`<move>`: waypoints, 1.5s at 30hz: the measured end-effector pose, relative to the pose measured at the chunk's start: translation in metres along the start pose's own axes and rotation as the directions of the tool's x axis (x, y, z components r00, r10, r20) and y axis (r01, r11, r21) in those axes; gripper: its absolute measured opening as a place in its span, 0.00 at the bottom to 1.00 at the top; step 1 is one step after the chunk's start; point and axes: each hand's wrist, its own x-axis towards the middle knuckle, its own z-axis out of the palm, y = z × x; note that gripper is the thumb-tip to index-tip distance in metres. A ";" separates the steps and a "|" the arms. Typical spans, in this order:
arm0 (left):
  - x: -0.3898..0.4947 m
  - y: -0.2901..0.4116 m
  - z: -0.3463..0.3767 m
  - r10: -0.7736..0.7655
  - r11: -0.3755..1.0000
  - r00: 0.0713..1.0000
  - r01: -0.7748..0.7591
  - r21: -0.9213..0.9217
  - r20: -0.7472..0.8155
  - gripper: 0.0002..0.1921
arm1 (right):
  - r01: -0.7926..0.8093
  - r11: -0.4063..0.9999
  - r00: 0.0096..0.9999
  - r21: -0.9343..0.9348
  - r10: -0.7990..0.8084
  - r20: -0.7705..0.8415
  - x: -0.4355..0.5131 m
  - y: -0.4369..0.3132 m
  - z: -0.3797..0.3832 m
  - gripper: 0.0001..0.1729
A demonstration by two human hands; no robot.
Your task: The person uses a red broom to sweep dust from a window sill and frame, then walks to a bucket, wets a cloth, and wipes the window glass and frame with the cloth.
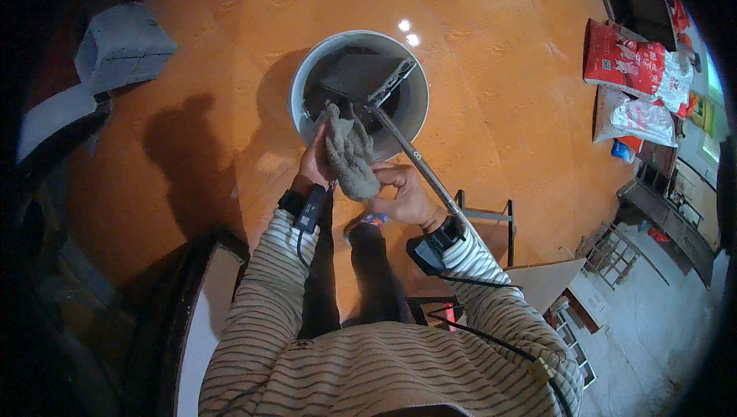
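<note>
A grey, crumpled cloth (pixel 350 155) hangs between my hands over the near rim of a round bucket (pixel 422 107). My left hand (pixel 315 159) grips its left side. With thumb and fingers, my right hand (pixel 403 191) pinches the cloth's lower right end. Inside the bucket is dark liquid, and a flat mop head (pixel 354 74) with a grey pad rests there, tilted. Its metal handle (pixel 423 166) slants down to the right past my right hand and lies against my right forearm; its far end is hidden.
Orange floor tiles (pixel 506 100) surround the bucket. A grey cloth-covered object (pixel 129 45) stands at left. Red and white sacks (pixel 627 63) are stacked at right. A dark-legged stand (pixel 509 232) is by my right arm, a dark-edged table (pixel 201 296) by my left. A black cable (pixel 483 339) trails along my right sleeve.
</note>
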 end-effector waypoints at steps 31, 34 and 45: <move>0.041 -0.029 0.011 -0.007 0.934 0.987 0.063 0.351 -0.159 0.17 | -0.169 0.919 0.902 -0.357 -0.002 -0.431 0.021 0.091 0.011 0.35; 0.053 -0.026 0.002 0.036 0.888 0.985 0.044 0.457 -0.166 0.19 | -0.171 0.890 0.917 -0.423 -0.013 -0.399 0.033 0.090 0.008 0.32; 0.027 0.002 0.006 -0.273 0.945 0.962 0.274 0.178 -0.029 0.22 | -0.322 0.707 0.929 -0.630 0.109 -0.353 0.047 0.074 0.003 0.33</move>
